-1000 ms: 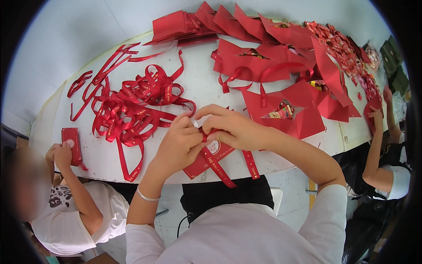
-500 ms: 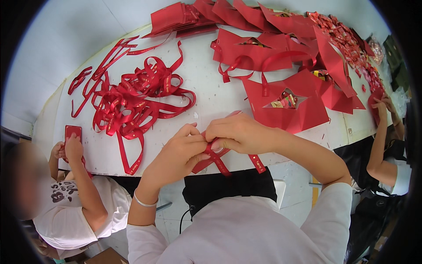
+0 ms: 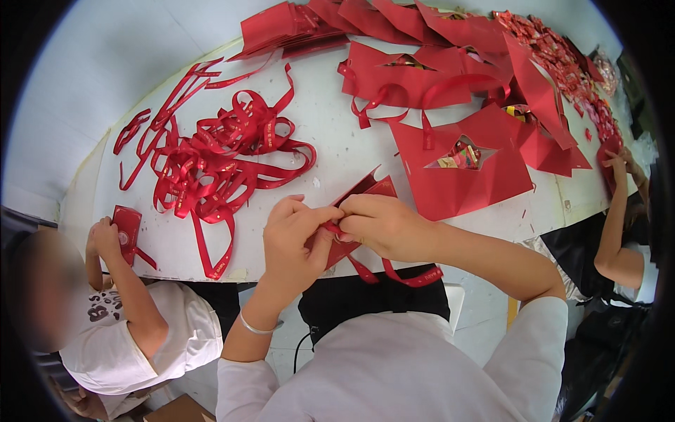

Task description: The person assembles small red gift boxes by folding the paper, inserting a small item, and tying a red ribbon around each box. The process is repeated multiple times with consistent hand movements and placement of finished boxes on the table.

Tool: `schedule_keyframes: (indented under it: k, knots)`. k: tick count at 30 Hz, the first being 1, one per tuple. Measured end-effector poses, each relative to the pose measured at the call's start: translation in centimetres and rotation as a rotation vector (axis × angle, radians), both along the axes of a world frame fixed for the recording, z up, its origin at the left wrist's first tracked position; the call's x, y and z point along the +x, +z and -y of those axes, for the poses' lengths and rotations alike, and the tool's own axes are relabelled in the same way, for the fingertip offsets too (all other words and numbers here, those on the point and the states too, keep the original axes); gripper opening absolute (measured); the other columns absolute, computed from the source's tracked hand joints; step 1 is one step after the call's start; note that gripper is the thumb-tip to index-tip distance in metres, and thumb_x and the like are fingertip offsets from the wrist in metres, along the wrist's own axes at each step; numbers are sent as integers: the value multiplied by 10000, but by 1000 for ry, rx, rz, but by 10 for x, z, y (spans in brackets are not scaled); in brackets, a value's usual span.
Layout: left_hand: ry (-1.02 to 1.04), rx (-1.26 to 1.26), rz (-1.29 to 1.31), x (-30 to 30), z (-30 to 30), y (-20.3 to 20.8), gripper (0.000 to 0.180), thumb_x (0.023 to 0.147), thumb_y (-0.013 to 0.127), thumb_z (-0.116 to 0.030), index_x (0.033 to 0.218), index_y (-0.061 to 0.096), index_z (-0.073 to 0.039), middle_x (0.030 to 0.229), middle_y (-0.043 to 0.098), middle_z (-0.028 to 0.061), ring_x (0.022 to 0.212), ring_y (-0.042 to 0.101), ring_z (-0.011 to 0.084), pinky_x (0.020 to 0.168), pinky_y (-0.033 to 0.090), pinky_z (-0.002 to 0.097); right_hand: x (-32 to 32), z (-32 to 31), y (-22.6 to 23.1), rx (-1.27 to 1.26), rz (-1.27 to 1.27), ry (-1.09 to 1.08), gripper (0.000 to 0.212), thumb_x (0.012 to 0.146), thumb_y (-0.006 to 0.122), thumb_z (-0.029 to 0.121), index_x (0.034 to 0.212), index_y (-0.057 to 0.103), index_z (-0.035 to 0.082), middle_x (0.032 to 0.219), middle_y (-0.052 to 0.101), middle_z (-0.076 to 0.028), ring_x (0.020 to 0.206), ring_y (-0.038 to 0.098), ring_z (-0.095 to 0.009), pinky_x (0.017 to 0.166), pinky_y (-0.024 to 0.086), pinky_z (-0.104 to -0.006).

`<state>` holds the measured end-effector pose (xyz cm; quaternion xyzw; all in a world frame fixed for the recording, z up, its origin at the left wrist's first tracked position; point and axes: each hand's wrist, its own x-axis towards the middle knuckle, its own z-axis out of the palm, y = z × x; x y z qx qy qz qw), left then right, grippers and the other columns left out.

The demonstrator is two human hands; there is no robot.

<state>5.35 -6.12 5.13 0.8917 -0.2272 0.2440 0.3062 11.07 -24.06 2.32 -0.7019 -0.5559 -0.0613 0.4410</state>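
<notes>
This looks like a small hand-assembly workshop for gift packaging, with several people seated at one shared white worktable. On its left part lies a loose tangle of red printed ribbons. Toward its far edge sits a stack of flat red paper blanks, and on its right part lie folded red paper gift bags with cut-out windows. At its far right end runs a heap of small red wrapped sweets. Co-workers sit at the table's left and right ends handling the same red pieces.
</notes>
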Motion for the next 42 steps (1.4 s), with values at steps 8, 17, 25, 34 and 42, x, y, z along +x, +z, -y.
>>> schedule_keyframes:
  k: [8, 17, 25, 34, 42]
  knots:
    - [26, -293, -117, -4, 4, 2, 158, 720, 657, 55, 837, 616, -42, 769, 612, 58, 698, 505, 205, 687, 424, 347, -11, -2, -6, 25, -11, -94, 134, 746, 590, -14, 863, 525, -15, 910, 508, -124, 801, 551, -275, 692, 480, -335]
    - [-610, -948, -493, -10, -32, 5, 492, 789, 647, -17, 1186, 367, -95, 923, 549, 86, 876, 544, 169, 902, 421, 364, -5, 1, 7, -46, -346, -204, 106, 819, 555, -81, 916, 553, -37, 930, 537, -134, 835, 556, -285, 685, 470, -343]
    - [-261, -889, -576, -17, -27, 13, 404, 733, 581, 134, 1059, 449, -64, 836, 492, 17, 767, 454, 76, 744, 405, 205, -7, -8, 20, -156, 225, -358, 61, 715, 629, 10, 749, 587, -20, 1093, 545, -145, 1063, 530, -314, 862, 445, -409]
    - [-59, -903, -136, -9, -28, 18, 217, 837, 638, 10, 895, 440, -57, 700, 439, -20, 556, 365, 17, 494, 289, 165, 31, -34, 21, -276, 387, 54, 80, 642, 634, 40, 696, 613, -16, 1109, 557, -124, 1118, 485, -285, 1007, 364, -414]
    - [70, -639, -95, -14, -35, 65, 336, 867, 595, -32, 1183, 480, -22, 915, 631, 83, 558, 515, 89, 563, 453, 264, 19, -57, 19, -309, 415, -103, 147, 646, 650, 58, 783, 599, 46, 970, 576, -87, 898, 504, -243, 788, 403, -340]
